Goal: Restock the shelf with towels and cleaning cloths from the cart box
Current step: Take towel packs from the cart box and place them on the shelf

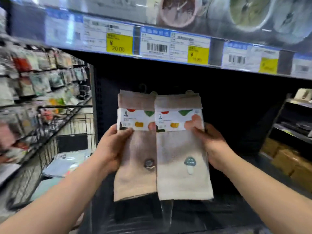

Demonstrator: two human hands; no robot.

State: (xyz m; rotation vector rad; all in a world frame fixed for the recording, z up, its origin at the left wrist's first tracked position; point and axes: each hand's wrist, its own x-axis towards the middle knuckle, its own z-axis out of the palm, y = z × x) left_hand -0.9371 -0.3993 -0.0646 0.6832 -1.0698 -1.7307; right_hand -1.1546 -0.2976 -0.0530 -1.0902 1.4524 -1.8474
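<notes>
I hold two packaged towels upright side by side in front of a dark shelf bay (228, 107). My left hand (113, 147) grips the left towel (135, 179), beige-brown with a small round motif. My right hand (212, 147) grips the right towel (182, 183), cream with a teal mushroom motif. Each towel carries a white paper band with coloured shapes and a small hanger hook at its top. The right towel's edge overlaps the left one slightly. The wire cart (50, 149) with light blue packs in it stands at the lower left.
A shelf edge with price labels (152, 43) runs overhead, and clocks (179, 10) stand on that shelf. Hanging packaged goods (33, 78) fill the racks at left. Cardboard boxes (287, 161) sit low at right under another shelf unit.
</notes>
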